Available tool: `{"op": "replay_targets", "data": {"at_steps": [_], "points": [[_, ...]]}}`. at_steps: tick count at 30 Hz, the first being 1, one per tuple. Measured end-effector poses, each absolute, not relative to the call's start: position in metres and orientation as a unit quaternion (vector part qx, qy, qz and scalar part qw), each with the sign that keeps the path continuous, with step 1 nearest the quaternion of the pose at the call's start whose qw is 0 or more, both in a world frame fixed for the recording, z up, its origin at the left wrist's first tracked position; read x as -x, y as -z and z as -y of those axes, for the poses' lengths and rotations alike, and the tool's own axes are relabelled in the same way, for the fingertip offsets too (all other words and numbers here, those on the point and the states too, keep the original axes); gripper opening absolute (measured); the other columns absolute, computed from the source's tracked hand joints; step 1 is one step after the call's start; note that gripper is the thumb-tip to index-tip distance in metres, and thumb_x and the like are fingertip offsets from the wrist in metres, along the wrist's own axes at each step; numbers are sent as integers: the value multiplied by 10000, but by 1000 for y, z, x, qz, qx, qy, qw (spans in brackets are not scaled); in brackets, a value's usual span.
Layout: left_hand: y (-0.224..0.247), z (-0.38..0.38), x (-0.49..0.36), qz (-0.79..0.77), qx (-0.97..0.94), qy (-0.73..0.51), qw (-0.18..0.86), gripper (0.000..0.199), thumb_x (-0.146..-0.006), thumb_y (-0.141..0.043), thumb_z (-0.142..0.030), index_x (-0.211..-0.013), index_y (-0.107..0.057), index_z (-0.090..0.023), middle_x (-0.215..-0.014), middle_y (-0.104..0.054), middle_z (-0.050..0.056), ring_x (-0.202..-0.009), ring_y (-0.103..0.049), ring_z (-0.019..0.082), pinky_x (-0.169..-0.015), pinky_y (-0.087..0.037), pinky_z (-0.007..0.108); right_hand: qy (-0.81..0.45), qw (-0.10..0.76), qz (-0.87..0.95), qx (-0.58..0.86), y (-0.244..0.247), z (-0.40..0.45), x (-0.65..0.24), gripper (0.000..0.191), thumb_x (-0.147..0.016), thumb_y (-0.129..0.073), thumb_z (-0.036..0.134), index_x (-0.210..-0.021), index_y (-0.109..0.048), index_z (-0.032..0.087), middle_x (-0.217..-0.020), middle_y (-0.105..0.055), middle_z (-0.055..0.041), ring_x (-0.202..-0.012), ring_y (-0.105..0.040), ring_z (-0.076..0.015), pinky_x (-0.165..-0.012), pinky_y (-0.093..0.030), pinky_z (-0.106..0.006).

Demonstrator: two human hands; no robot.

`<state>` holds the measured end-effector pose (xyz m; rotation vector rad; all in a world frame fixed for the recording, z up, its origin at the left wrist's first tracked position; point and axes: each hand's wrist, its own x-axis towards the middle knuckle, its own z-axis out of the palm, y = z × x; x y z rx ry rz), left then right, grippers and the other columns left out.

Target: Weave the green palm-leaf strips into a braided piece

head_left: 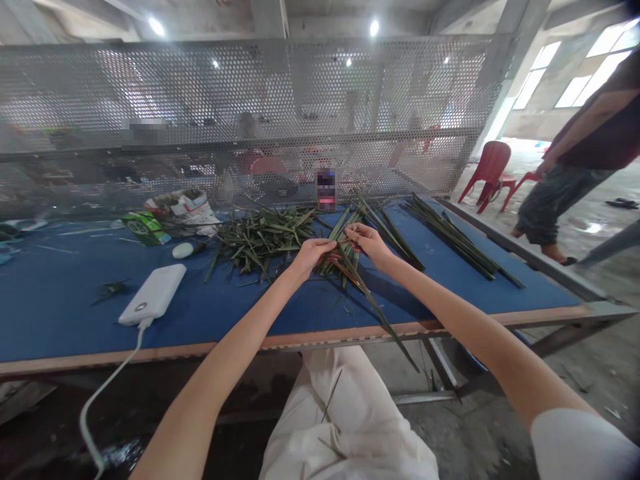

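Note:
A long green leaf strip point(375, 305) slants down from between my hands and hangs past the table's front edge. My left hand point(316, 253) is closed, thumb and fingers pinching the upper part of this strip. Close beside it on the right, my right hand point(367, 241) also pinches at the leaf strip, fingers pressed together. Just behind and below the hands lie more cut leaf strips point(341, 223). To the left of my left hand spreads a heap of short green leaf pieces point(265, 237).
Bundles of long leaf strips point(455, 240) lie to the right on the blue table point(210, 313). A white power bank point(154, 293) with a cable sits left, near a green box point(145, 228). A perforated metal screen point(250, 100) stands behind. A person point(590, 147) and red chair point(493, 167) are right.

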<state>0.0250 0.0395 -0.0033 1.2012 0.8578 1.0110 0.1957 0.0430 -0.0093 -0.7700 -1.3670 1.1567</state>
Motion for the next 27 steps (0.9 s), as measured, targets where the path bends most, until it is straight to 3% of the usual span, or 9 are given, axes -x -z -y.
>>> {"op": "replay_targets", "data": {"at_steps": [4, 11, 17, 23, 27], "points": [[4, -36, -27, -355, -541, -431, 629, 180, -699, -746, -250, -782, -713, -93, -685, -715, 68, -583, -655, 138, -619, -514, 240, -495, 551, 588, 325, 11, -38, -191, 376, -668, -740, 497, -727, -565, 169, -640, -546, 29, -510, -414, -57, -456, -290, -216], [1, -34, -29, -387, -529, -450, 607, 142, -766, -683, -217, -814, -718, -88, -703, -719, 80, -595, -656, 139, -634, -507, 249, -504, 557, 556, 355, 11, -38, -191, 357, -623, -775, 425, -817, -646, 154, -668, -603, 14, -527, -453, -62, -488, -336, -213], [0, -32, -31, -408, -517, -451, 602, 107, -779, -671, -196, -774, -707, -95, -687, -712, 74, -585, -652, 141, -639, -508, 257, -491, 533, 578, 375, 12, -37, -191, 328, -654, -734, 459, -777, -688, 158, -657, -605, 5, -560, -480, -82, -517, -354, -219], [1, -33, -28, -416, -501, -492, 578, 90, -779, -672, -201, -763, -701, -117, -687, -712, 54, -605, -661, 145, -682, -521, 271, -545, 515, 555, 361, 10, -33, -189, 335, -745, -631, 452, -915, -709, 174, -926, -697, -49, -780, -603, -138, -653, -451, -228], [1, -33, -28, -407, -518, -483, 576, 110, -782, -664, -213, -749, -701, -115, -690, -714, 62, -607, -663, 147, -680, -518, 270, -492, 536, 589, 352, 9, -31, -188, 308, -683, -720, 442, -811, -691, 164, -826, -687, -24, -718, -575, -122, -661, -444, -236]]}}
